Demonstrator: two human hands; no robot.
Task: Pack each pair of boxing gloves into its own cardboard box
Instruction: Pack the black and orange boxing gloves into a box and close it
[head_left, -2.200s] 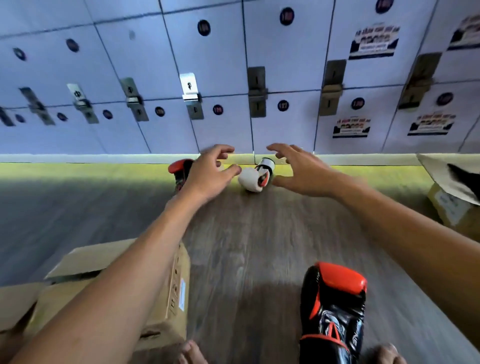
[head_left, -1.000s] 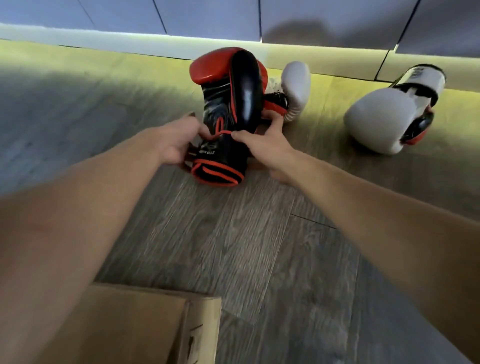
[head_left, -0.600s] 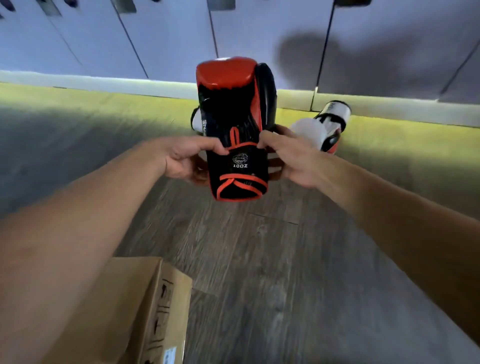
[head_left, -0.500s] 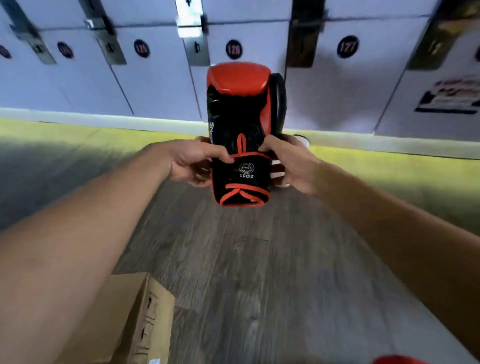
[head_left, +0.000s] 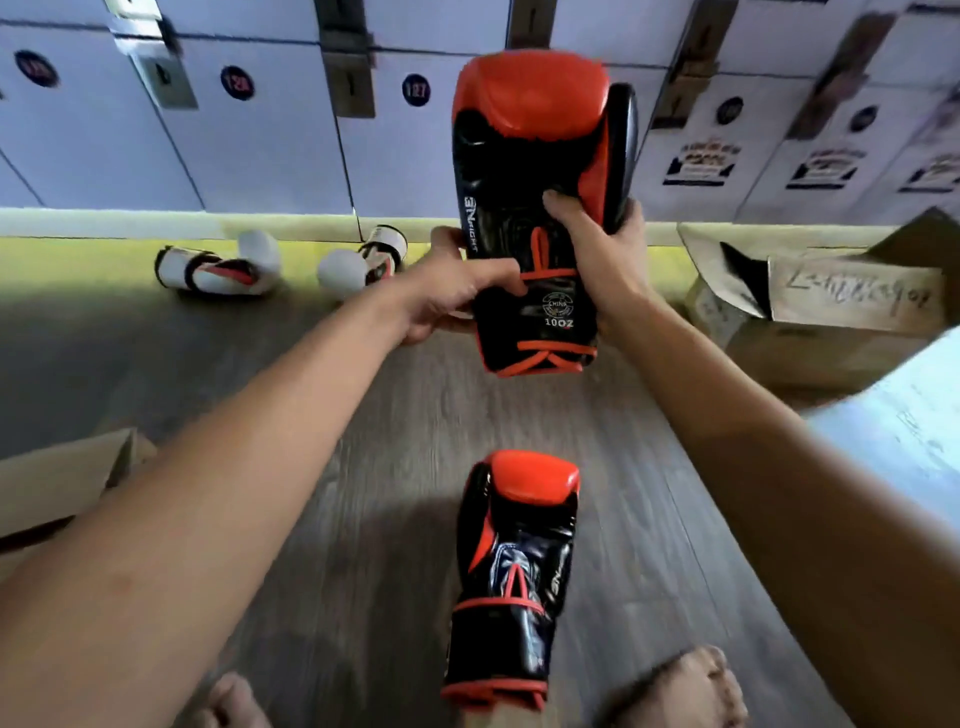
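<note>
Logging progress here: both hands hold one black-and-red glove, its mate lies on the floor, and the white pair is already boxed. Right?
No: the head view shows the white pair loose on the floor by the lockers, not boxed. The black-and-red glove and its mate are as you say.

Raised glove: smooth, glossy black leather-look skin; red-orange padded top with a duller sheen.
Floor glove: the same glossy black skin, bright highlights; red-orange panels and piping.
White gloves, far edge of the floor: smooth white skin, slight sheen.
Floor: grey wood-grain planks, matt.
Right box: plain brown cardboard, matt, inked handwriting.
Left box: matt brown cardboard.
Locker doors: smooth pale panels, low sheen.
Latch plate: silvery metal, dull shine.
</note>
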